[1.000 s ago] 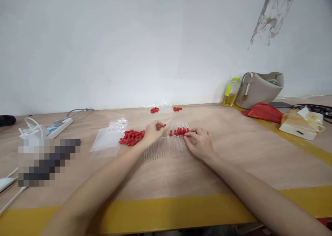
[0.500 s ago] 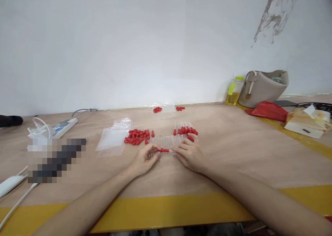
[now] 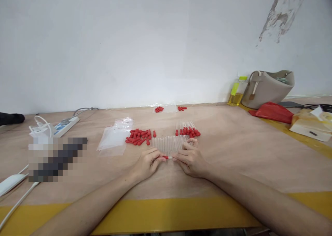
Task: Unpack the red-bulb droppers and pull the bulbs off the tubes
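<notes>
My left hand [image 3: 149, 162] pinches a small red rubber cap [image 3: 166, 157] at its fingertips. My right hand [image 3: 188, 159] pinches the end of a clear glass tube [image 3: 170, 157] right against that cap, fingertips of both hands almost touching. Just behind the hands lies a row of clear tubes [image 3: 168, 143] on the wooden table. A pile of loose red caps [image 3: 138, 137] sits behind my left hand. Several tubes with red caps fitted [image 3: 188, 130] lie behind my right hand.
Clear plastic bags [image 3: 114, 137] lie left of the caps. Two small groups of red caps [image 3: 169, 109] sit by the wall. A power strip with cables [image 3: 55, 127] is at the left. A yellow bottle [image 3: 236, 92], grey bag [image 3: 268, 88], red pouch [image 3: 272, 112] and tissue pack [image 3: 312, 122] stand at the right.
Both hands drew back from the far cap pile and capped tubes toward the near side of the tube row. The left hand brought a red cap along and now meets the right hand's tube.
</notes>
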A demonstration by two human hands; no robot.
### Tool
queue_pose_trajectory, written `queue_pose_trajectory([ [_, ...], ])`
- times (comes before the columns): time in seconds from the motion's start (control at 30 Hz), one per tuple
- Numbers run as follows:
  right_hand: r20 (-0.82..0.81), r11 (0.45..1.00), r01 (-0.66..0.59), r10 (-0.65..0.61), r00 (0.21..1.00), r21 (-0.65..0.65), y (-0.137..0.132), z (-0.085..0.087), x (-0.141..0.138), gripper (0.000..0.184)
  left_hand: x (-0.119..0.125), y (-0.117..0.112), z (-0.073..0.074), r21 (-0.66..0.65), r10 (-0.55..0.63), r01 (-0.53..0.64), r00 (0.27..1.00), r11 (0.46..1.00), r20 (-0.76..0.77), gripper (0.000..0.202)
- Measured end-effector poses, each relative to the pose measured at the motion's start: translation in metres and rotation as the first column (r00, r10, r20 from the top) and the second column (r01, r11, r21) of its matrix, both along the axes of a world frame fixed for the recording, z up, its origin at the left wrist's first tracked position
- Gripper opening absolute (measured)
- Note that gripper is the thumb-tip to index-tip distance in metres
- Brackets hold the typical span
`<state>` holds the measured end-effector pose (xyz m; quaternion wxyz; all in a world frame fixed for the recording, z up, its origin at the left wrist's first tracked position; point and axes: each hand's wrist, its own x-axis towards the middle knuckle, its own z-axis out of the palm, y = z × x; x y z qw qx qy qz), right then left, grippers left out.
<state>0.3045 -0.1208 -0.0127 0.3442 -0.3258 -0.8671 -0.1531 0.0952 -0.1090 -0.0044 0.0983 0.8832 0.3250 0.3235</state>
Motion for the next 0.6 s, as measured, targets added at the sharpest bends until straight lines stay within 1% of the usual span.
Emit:
queue_pose_trajectory([
  [0.13, -0.003, 1.000, -0.023, 0.023, 1.000, -0.006, -0.002, -0.001, 0.003, 0.023, -0.003, -0.004, 0.002, -0.003, -0.001, 0.001, 1.000, 1.000, -0.011, 0.022],
  [0.2, -0.005, 1.000, -0.017, 0.017, 1.000, -0.010, -0.001, -0.001, 0.010, 0.024, -0.011, -0.003, 0.002, -0.005, 0.050, -0.050, 0.999, 0.999, 0.013, 0.023],
  [0.23, -0.017, 1.000, 0.006, -0.006, 1.000, -0.011, 0.001, -0.001, 0.015, 0.025, -0.016, -0.001, 0.003, -0.003, 0.101, -0.101, 0.994, 0.995, 0.039, 0.023],
  [0.3, -0.074, 0.995, 0.096, -0.097, 0.993, -0.017, 0.007, 0.000, 0.025, 0.026, -0.028, 0.006, 0.005, 0.002, 0.221, -0.223, 0.969, 0.975, 0.110, 0.022],
  [0.33, -0.116, 0.985, 0.168, -0.170, 0.979, -0.027, 0.011, 0.001, 0.030, 0.026, -0.034, 0.009, 0.007, 0.002, 0.270, -0.273, 0.953, 0.962, 0.137, 0.022],
  [0.4, -0.164, 0.960, 0.273, -0.280, 0.946, -0.064, 0.019, 0.003, 0.037, 0.025, -0.045, 0.018, 0.013, 0.005, 0.336, -0.342, 0.926, 0.940, 0.173, 0.021],
  [0.47, -0.184, 0.934, 0.337, -0.355, 0.917, -0.120, 0.025, 0.006, 0.041, 0.024, -0.052, 0.025, 0.019, 0.022, 0.415, -0.429, 0.886, 0.903, 0.207, 0.023],
  [0.53, -0.188, 0.903, 0.388, -0.420, 0.888, -0.185, 0.028, 0.009, 0.043, 0.024, -0.057, 0.031, 0.022, 0.045, 0.503, -0.524, 0.836, 0.851, 0.217, 0.027],
  [0.57, -0.184, 0.884, 0.414, -0.453, 0.872, -0.215, 0.028, 0.009, 0.044, 0.024, -0.059, 0.033, 0.022, 0.059, 0.529, -0.550, 0.824, 0.833, 0.204, 0.029],
  [0.6, -0.175, 0.867, 0.436, -0.481, 0.859, -0.241, 0.028, 0.010, 0.045, 0.024, -0.061, 0.035, 0.022, 0.075, 0.537, -0.556, 0.825, 0.828, 0.176, 0.031],
])
